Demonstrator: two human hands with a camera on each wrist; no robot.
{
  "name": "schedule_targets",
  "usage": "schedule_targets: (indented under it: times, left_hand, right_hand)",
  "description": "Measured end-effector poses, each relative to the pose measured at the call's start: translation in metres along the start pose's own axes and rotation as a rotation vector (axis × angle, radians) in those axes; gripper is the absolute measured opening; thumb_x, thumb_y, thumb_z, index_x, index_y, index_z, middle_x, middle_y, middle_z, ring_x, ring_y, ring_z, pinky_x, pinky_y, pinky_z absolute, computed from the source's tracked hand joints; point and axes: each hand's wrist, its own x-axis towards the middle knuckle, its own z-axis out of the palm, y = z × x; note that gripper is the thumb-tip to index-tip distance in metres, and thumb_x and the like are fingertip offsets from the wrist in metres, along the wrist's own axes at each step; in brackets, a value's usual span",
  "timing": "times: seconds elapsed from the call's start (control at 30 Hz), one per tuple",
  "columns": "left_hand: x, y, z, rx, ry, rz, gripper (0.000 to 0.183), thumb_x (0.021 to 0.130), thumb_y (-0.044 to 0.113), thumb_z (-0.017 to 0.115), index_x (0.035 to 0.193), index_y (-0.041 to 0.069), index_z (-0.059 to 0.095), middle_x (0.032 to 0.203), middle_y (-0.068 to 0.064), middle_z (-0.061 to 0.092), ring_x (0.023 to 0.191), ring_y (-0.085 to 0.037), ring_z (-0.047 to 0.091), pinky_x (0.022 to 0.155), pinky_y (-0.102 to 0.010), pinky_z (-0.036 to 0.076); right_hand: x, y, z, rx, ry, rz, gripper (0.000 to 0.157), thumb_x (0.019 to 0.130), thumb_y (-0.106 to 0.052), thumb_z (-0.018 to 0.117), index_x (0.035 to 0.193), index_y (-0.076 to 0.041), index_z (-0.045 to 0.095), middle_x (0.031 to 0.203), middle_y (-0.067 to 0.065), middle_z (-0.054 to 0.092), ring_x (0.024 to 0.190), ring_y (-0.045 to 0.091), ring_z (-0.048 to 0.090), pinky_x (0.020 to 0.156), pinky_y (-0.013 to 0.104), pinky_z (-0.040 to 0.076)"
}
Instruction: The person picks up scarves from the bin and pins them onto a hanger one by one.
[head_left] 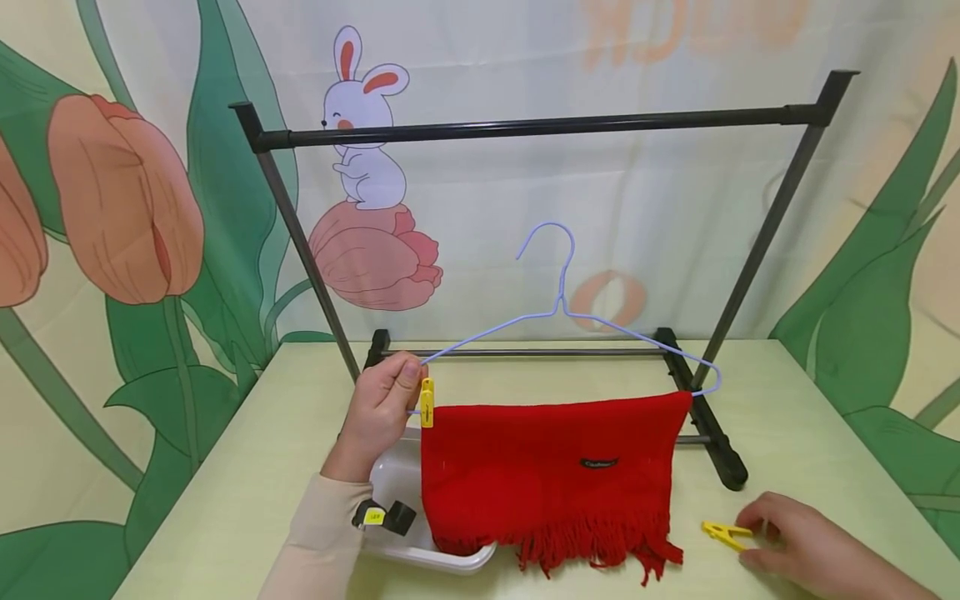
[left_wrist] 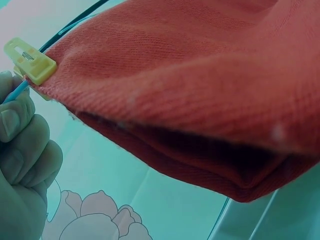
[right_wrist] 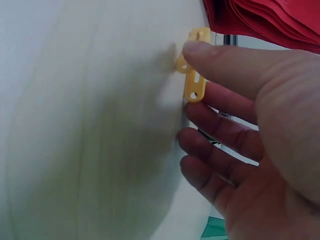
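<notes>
My left hand [head_left: 382,408] grips the left end of a lilac wire hanger [head_left: 495,328], holding it up with its hook on top. A red fringed scarf [head_left: 540,467] with a small dark label hangs folded over the hanger's lower bar. One yellow clothespin [head_left: 427,403] is clipped at the scarf's upper left corner, beside my left fingers; the left wrist view shows this clothespin [left_wrist: 31,61] close up. Low at the right, my right hand [head_left: 795,537] pinches a second yellow clothespin [head_left: 724,534] by its handles, near the tabletop. The right wrist view shows my thumb on that clothespin [right_wrist: 195,90].
A black garment rack [head_left: 525,127] stands behind the hanger, its feet on the pale table [head_left: 225,517]. Partly behind the scarf sits a white plastic basin [head_left: 397,475]. A printed curtain [head_left: 480,233] with tulips and a rabbit forms the backdrop.
</notes>
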Motion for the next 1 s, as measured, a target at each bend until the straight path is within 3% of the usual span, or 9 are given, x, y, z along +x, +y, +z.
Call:
schedule_targets:
  times: [0.17,0.43,0.63,0.8,0.9,1.0]
  left_hand:
    - [0.000,-0.001,0.000,0.009,-0.002,-0.002,0.023,0.113,0.003,0.049,0.094,-0.002,0.061,0.065,-0.010,0.047,0.060,-0.016,0.046,0.057,-0.024,0.044]
    - [0.000,-0.002,0.000,0.011,0.002,-0.009,0.024,0.113,0.003,0.049,0.093,-0.001,0.061,0.065,-0.010,0.047,0.060,-0.015,0.046,0.056,-0.024,0.043]
    - [-0.001,-0.001,0.000,0.019,0.003,-0.005,0.023,0.113,0.004,0.050,0.093,-0.001,0.061,0.065,-0.009,0.048,0.060,-0.015,0.046,0.057,-0.024,0.044]
    - [-0.001,-0.001,0.000,0.015,0.002,-0.003,0.023,0.113,0.003,0.050,0.093,-0.001,0.061,0.064,-0.009,0.048,0.059,-0.015,0.046,0.057,-0.024,0.044]
    - [-0.001,-0.001,0.000,0.011,0.002,-0.006,0.023,0.113,0.003,0.050,0.092,-0.001,0.061,0.064,-0.009,0.047,0.059,-0.015,0.045,0.057,-0.024,0.043]
    - [-0.001,0.000,0.000,0.012,0.002,-0.008,0.024,0.113,0.003,0.050,0.092,-0.001,0.060,0.064,-0.009,0.047,0.059,-0.015,0.045,0.057,-0.024,0.043]
  right_hand:
    - [-0.001,0.000,0.002,-0.003,0.005,0.007,0.036,0.089,-0.020,0.089,0.114,-0.004,0.070,0.100,-0.002,0.066,0.092,0.018,0.057,0.081,0.035,0.057]
    - [-0.006,0.001,-0.005,0.032,0.096,-0.026,0.025,0.103,-0.021,0.073,0.120,-0.004,0.072,0.102,-0.003,0.070,0.090,0.015,0.059,0.073,0.025,0.054]
    - [-0.014,0.000,-0.006,0.064,0.313,-0.121,0.026,0.114,-0.022,0.056,0.127,-0.006,0.072,0.116,0.002,0.068,0.089,-0.001,0.054,0.074,0.022,0.052]
    - [-0.017,-0.003,-0.004,0.184,0.495,-0.208,0.036,0.118,-0.013,0.040,0.135,0.004,0.067,0.112,0.007,0.059,0.082,0.005,0.052,0.067,0.022,0.047]
    - [-0.016,-0.007,-0.005,0.226,0.562,-0.235,0.039,0.118,-0.012,0.036,0.138,0.006,0.063,0.103,0.007,0.056,0.077,0.008,0.052,0.063,0.025,0.045]
    - [-0.015,-0.014,-0.010,0.277,0.568,-0.182,0.041,0.118,-0.020,0.042,0.145,0.006,0.058,0.101,0.007,0.064,0.078,0.006,0.057,0.063,0.025,0.048]
